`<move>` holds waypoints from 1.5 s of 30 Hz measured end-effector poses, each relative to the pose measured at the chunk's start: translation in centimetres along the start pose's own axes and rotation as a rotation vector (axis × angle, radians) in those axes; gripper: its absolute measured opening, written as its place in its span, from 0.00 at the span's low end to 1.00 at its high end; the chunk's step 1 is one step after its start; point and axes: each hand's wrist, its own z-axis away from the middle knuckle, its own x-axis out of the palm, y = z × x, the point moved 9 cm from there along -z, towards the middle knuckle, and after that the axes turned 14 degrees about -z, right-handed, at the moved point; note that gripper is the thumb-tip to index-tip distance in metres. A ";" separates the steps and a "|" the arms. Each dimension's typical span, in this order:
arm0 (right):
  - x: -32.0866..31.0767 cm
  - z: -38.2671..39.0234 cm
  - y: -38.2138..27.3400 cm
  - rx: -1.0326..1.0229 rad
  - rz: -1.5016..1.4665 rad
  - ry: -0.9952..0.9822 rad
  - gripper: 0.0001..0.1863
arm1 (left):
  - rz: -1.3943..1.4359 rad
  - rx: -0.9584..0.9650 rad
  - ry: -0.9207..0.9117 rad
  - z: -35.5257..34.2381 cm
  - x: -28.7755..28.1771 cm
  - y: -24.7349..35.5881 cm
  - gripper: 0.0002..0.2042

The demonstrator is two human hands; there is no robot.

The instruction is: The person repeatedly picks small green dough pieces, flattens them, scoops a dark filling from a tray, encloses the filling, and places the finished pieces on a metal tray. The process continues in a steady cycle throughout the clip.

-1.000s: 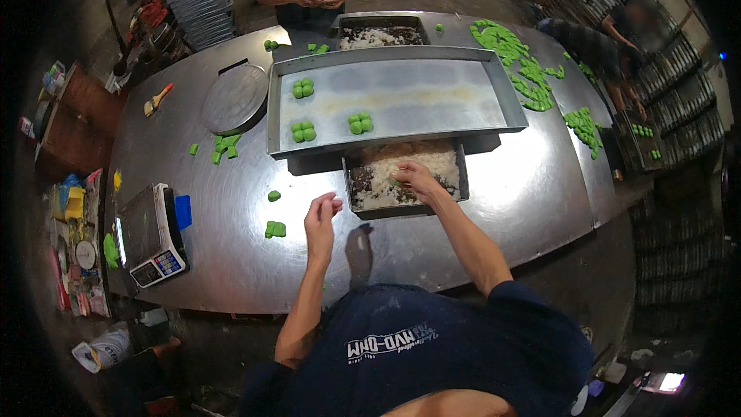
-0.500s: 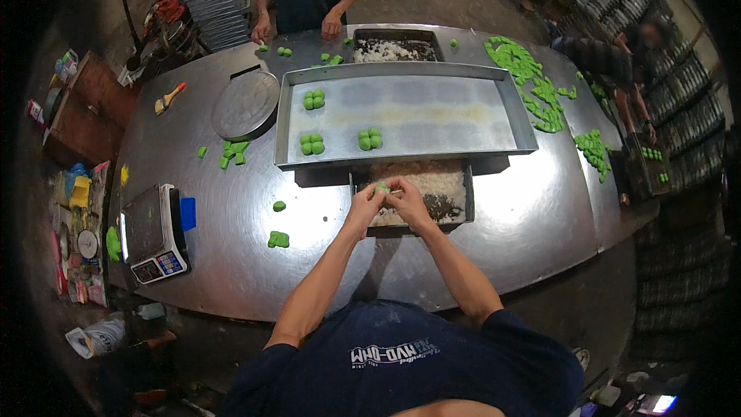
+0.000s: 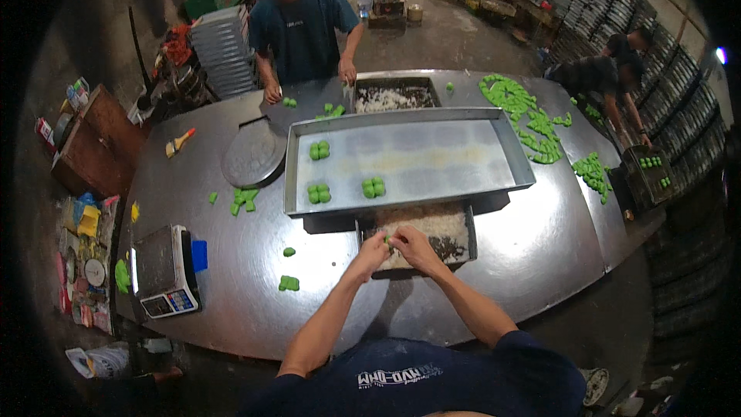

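Your hands: left hand (image 3: 372, 252) and right hand (image 3: 414, 248) together pinch one green lump (image 3: 387, 239) above the crumb box (image 3: 471, 235).
Tray (image 3: 440, 158) so far: three green clusters (image 3: 373, 188), at both left corners and the near edge.
Left, seemingly: loose pieces (image 3: 505, 95) at the tabletop's (image 3: 532, 243) far-right corner.

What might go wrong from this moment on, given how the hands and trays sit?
The small green piece at the fingertips of the left hand and right hand could slip into the white crumbly material below.

The large metal tray appears raised, partly over the pan; bumping the pan might jolt the green ball clusters.

The left forearm could brush the loose green lump beside it.
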 end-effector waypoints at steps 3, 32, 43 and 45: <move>-0.4 0.3 1.9 0.332 -0.521 -0.004 0.09 | 0.172 0.192 0.013 1.8 0.2 1.9 0.18; 2.7 5.8 -10.9 0.033 -0.873 -0.185 0.12 | 0.594 0.350 -0.022 11.5 -0.1 3.6 0.36; 5.4 8.1 -14.4 0.004 -0.745 -0.027 0.11 | 0.344 0.547 0.177 17.5 -3.2 2.8 0.21; 5.8 9.8 -17.8 -0.283 -0.408 -0.030 0.11 | 0.308 0.517 0.418 18.4 -5.2 1.5 0.16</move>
